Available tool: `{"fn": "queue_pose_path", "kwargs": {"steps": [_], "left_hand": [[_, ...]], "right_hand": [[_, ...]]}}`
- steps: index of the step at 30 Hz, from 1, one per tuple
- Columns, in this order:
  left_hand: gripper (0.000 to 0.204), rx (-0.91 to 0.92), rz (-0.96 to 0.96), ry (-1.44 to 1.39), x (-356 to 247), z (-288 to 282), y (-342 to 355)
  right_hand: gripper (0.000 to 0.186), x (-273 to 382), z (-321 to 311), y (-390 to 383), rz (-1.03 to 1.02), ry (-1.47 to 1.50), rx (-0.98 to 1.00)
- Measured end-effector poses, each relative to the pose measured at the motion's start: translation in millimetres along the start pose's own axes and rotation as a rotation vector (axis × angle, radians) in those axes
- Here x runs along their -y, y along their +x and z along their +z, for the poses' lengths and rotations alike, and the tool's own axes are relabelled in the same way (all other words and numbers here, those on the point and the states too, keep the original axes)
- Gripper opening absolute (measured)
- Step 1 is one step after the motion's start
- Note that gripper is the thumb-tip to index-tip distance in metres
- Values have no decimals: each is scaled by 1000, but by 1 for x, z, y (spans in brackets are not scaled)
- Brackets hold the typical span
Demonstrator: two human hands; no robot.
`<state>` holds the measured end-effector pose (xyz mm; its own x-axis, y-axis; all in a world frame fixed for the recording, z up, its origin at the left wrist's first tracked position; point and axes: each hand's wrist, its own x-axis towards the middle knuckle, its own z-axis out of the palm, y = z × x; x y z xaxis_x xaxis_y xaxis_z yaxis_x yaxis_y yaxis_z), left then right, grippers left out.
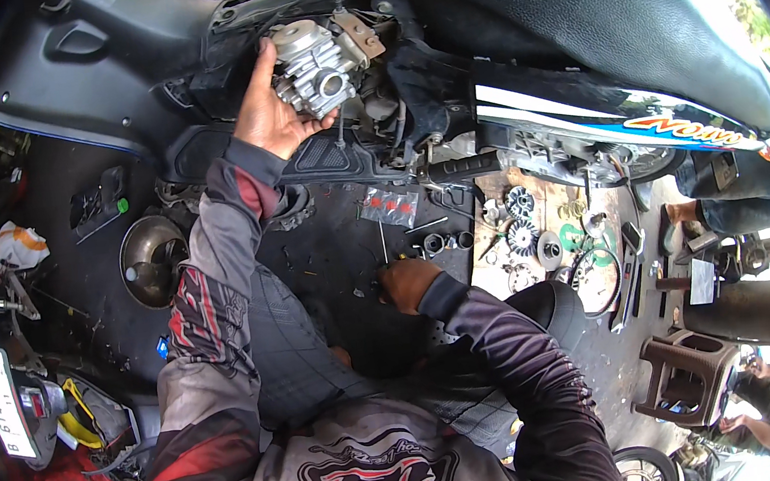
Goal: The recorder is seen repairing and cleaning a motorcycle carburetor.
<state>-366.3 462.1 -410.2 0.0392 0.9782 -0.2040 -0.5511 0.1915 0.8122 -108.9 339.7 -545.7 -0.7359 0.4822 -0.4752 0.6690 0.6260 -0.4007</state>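
A silver carburetor (316,70) with a round cap and an open bore rests in my left hand (268,111), raised against the scooter's opened body (421,94). My thumb lies along its side and the fingers wrap beneath it. Down by the dark floor, my right hand (411,285) is curled, knuckles up. Its fingertips are partly hidden, and what they pinch is too small to make out. Just beyond that hand lie a thin metal rod (382,241), a small clear packet with red bits (388,208) and some metal rings (434,243).
Gears and round parts lie on a cardboard sheet (492,266) to the right. A metal bowl (152,262) sits left of my left arm. A brown plastic stool (686,379) stands at the right. Other people are at the right edge, one with bare forearms (758,431).
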Motion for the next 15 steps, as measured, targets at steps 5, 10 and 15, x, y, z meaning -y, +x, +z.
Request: {"fn": "queue_pose_path", "kwargs": {"steps": [5, 10, 15], "left_hand": [[87, -26, 9, 0, 0, 1, 1], [86, 40, 15, 7, 0, -4, 1], [89, 108, -14, -5, 0, -5, 1]], "right_hand": [[30, -1, 6, 3, -8, 1, -15], [30, -2, 10, 8, -33, -5, 7], [29, -5, 15, 10, -20, -16, 14]]}}
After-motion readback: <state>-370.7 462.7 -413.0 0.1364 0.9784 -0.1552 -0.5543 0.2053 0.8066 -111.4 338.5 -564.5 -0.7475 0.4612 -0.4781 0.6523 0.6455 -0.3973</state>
